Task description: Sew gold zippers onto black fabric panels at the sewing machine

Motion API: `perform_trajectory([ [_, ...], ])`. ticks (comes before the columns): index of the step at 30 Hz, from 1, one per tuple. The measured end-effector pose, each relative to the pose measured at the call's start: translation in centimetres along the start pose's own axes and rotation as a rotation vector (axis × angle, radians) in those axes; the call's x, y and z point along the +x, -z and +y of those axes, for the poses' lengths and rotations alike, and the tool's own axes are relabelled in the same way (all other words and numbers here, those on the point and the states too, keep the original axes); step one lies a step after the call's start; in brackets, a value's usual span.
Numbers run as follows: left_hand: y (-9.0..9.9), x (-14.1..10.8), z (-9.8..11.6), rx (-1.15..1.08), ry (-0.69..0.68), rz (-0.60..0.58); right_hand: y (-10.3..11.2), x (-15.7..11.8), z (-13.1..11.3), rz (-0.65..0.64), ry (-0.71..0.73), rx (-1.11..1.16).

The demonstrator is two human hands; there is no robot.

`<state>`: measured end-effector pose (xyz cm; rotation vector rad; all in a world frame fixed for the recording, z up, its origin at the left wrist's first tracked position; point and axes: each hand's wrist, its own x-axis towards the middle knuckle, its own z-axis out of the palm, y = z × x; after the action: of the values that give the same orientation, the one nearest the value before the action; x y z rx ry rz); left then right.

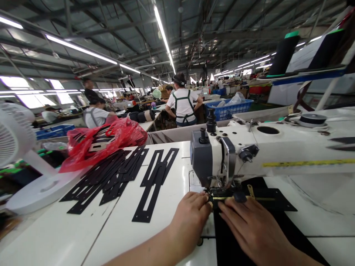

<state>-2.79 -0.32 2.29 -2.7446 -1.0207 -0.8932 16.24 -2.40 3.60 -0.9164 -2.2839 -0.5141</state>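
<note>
My left hand (191, 216) is beside the presser foot of the sewing machine (222, 155), its fingers closed together at the left end of a gold-toothed zipper (262, 198). The fingertips are partly hidden. Pressed flat over the zipper and the black fabric (226, 240) is my right hand (253, 223), with its fingers stretched out towards the needle area. A gold zipper pull (250, 190) stands up just behind the right knuckles. Around the zipper lies a black panel (283, 199) with small holes at its end.
Black slotted strips (149, 184) lie left on the white table (116, 236), by a red plastic bag (127, 129) and a white fan (16, 140). Thread cones (284, 53) stand upper right. Beyond are a blue basket (235, 107) and people working, one in a white shirt (181, 103).
</note>
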Motion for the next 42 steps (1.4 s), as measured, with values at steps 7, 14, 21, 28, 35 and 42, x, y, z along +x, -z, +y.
perform_trajectory([
  [7,0.1,0.0,0.5,0.095,-0.001,-0.051,-1.4,0.0,0.9,-0.083,0.001,0.069],
  [14,0.3,0.2,0.4,0.130,-0.025,-0.003,-1.2,0.0,0.9,-0.118,-0.016,0.118],
  [21,-0.1,0.5,0.1,0.141,-0.040,-0.017,-1.4,0.4,1.1,-0.102,-0.009,0.170],
  [28,0.2,0.9,-0.3,0.100,-0.055,0.001,-2.0,0.3,1.3,-0.214,-0.068,0.187],
  [35,0.4,1.1,-0.6,0.091,-0.033,-0.031,-1.8,0.8,1.4,-0.261,-0.084,0.200],
  [42,0.0,0.6,-0.9,0.039,-0.015,-0.041,-2.1,0.5,1.4,-0.235,-0.093,0.192],
])
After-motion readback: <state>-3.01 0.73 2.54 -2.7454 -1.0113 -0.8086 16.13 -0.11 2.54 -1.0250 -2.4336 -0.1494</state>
